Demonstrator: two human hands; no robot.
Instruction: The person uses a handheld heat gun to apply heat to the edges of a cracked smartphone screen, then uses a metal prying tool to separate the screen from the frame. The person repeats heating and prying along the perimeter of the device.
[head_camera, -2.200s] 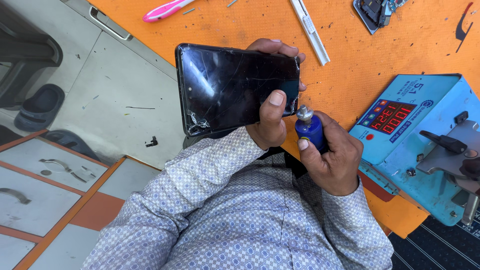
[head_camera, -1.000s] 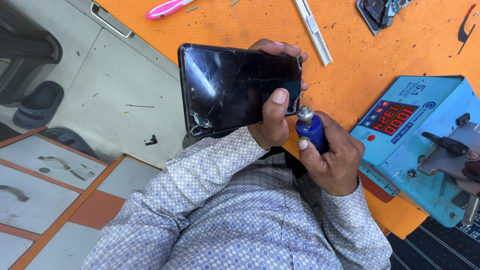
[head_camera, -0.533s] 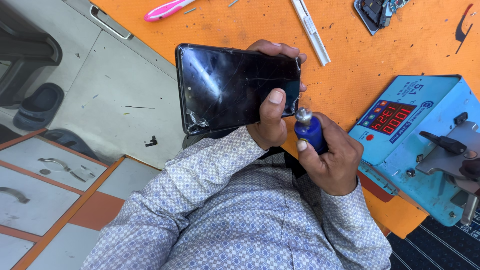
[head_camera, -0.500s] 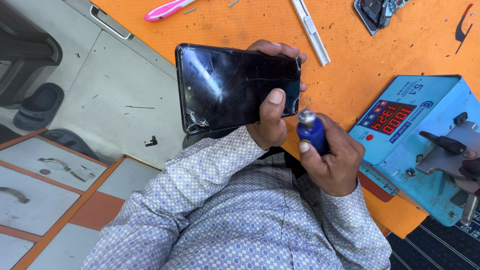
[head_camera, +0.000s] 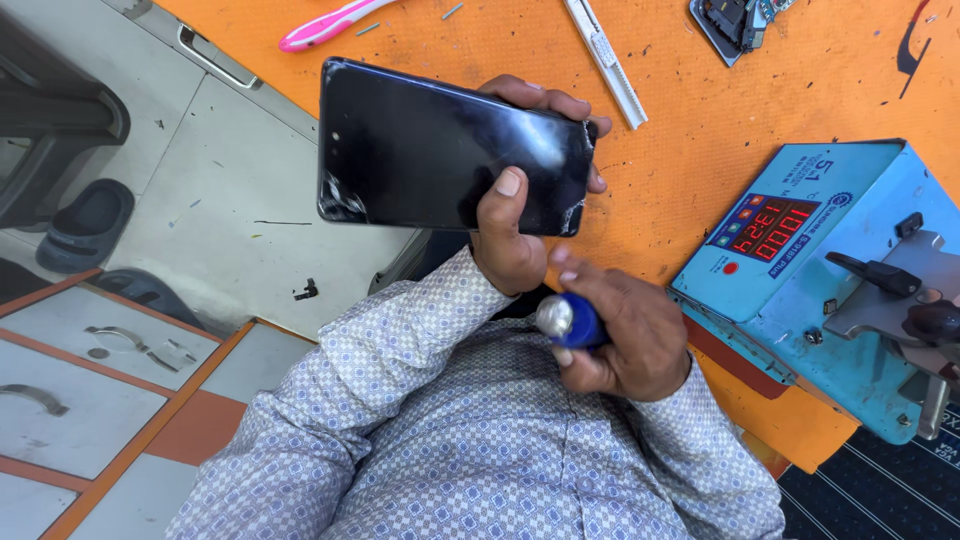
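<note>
My left hand (head_camera: 512, 252) grips a black phone (head_camera: 430, 150) by its right end, thumb across the glass. The phone is held level above the table edge, and its glass is cracked at the lower left and right corners. My right hand (head_camera: 632, 342) is closed around a blue-handled screwdriver (head_camera: 568, 320) with a silver cap. It sits just below the left hand, apart from the phone. The screwdriver's tip is hidden in my hand.
An orange mat (head_camera: 700, 100) covers the table. On it lie a blue machine with a red digit display (head_camera: 800, 290), a pink toothbrush (head_camera: 325, 25), a white flat tool (head_camera: 605, 55), and an opened phone part (head_camera: 735, 22). Grey drawers with handles (head_camera: 90, 380) stand at lower left.
My right hand with the screwdriver has dropped down and away from the phone's right edge. The phone has turned a little and now lies more level.
</note>
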